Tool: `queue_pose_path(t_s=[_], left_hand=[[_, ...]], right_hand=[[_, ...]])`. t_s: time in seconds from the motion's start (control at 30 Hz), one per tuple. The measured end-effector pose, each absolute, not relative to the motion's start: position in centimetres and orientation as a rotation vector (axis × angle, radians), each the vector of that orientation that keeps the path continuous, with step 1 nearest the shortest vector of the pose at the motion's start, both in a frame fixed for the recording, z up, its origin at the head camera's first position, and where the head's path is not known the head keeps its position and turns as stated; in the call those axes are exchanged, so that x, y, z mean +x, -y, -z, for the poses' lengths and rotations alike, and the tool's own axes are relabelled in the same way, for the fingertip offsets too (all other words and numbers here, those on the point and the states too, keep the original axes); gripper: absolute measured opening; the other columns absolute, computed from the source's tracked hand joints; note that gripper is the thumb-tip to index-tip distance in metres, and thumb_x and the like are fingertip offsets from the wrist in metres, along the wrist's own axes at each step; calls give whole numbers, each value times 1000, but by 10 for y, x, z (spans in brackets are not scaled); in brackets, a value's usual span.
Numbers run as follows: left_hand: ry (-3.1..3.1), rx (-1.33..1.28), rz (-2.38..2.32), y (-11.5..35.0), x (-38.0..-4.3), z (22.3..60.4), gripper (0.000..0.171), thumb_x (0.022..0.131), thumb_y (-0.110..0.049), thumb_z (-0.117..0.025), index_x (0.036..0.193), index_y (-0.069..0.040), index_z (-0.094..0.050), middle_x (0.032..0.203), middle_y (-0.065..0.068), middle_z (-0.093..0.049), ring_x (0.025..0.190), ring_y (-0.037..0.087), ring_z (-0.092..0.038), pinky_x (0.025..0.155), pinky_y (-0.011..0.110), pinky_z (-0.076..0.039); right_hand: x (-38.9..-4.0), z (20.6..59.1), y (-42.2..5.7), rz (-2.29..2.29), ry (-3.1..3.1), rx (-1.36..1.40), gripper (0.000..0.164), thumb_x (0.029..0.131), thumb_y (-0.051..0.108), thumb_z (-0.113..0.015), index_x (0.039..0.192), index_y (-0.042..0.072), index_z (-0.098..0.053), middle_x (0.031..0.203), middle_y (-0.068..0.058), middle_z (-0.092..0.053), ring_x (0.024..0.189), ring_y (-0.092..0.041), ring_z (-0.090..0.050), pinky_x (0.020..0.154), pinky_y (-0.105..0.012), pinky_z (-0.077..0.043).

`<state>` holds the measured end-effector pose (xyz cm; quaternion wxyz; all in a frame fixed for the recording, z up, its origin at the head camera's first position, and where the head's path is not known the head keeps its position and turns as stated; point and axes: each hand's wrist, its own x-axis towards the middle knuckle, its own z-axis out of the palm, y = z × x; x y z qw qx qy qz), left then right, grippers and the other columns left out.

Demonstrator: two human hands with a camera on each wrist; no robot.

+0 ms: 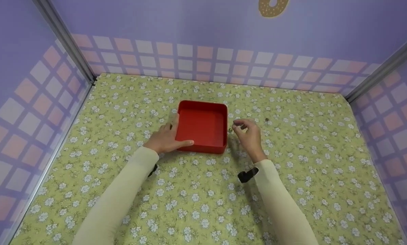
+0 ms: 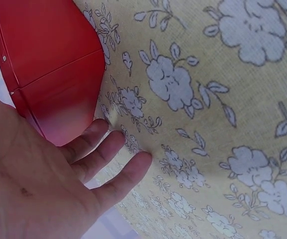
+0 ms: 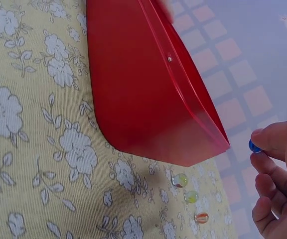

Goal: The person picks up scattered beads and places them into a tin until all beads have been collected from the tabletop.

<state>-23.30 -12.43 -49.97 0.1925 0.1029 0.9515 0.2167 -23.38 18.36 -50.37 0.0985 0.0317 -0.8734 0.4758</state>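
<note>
R hand (image 1: 250,137) pinching a blue marble (image 3: 254,146) b/w thumb & finger, just off red box (image 1: 207,149), R side; L hand (image 1: 164,137) spread, thumb on box rim; 3 marbles (image 3: 191,197) on cloth (image 1: 190,194) nearby.

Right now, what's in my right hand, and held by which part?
Your right hand pinches a blue marble by its opposite sides, between thumb and fingertip.

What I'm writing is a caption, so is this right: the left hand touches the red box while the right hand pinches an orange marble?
Wrong colour: the marble is blue, not orange, as the right wrist view shows. The left hand touches the red box while the right hand pinches that marble.
</note>
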Motion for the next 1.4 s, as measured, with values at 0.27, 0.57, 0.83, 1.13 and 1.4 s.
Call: queue_pose_path(t_s=[0.27, 0.57, 0.83, 1.13, 1.4], left_hand=[[-2664, 271, -620, 124, -233, 500, 117, 76, -84, -48, 152, -30, 22, 163, 15, -3, 148, 42, -15, 111, 66, -25], [-2678, 280, -600, 123, -234, 500, 119, 72, -89, -44, 152, -30, 22, 163, 17, -8, 147, 41, -18, 112, 64, -26], [-2674, 284, -592, 124, -235, 501, 119, 72, -90, -42, 152, -29, 22, 163, 16, -5, 148, 42, -14, 112, 66, -24], [-2681, 272, -609, 123, -235, 502, 120, 70, -91, -43, 152, -31, 22, 164, 14, -4, 149, 40, -15, 112, 65, -25], [-2685, 268, -605, 124, -236, 505, 121, 70, -92, -42, 152, -30, 22, 163, 16, -7, 148, 41, -16, 112, 66, -23]], right_hand=[[-234, 503, -178, -1448, 2601, 97, 21, 93, 17, -66, 109, 6, -71, 104, -9, -68, 93, -21, -55, 81, -35, -45], [-236, 503, -173, -1435, 2592, 98, 18, 92, 18, -66, 107, 8, -72, 102, -8, -68, 92, -21, -56, 80, -34, -46], [-235, 503, -168, -1411, 2602, 115, 17, 92, 18, -66, 107, 10, -72, 103, -8, -69, 92, -22, -57, 80, -36, -46], [-235, 503, -166, -1437, 2598, 120, 16, 93, 18, -66, 106, 12, -72, 103, -7, -69, 92, -21, -57, 81, -35, -47], [-237, 503, -165, -1430, 2609, 112, 16, 93, 18, -66, 106, 12, -72, 103, -6, -70, 92, -19, -57, 80, -34, -46]])
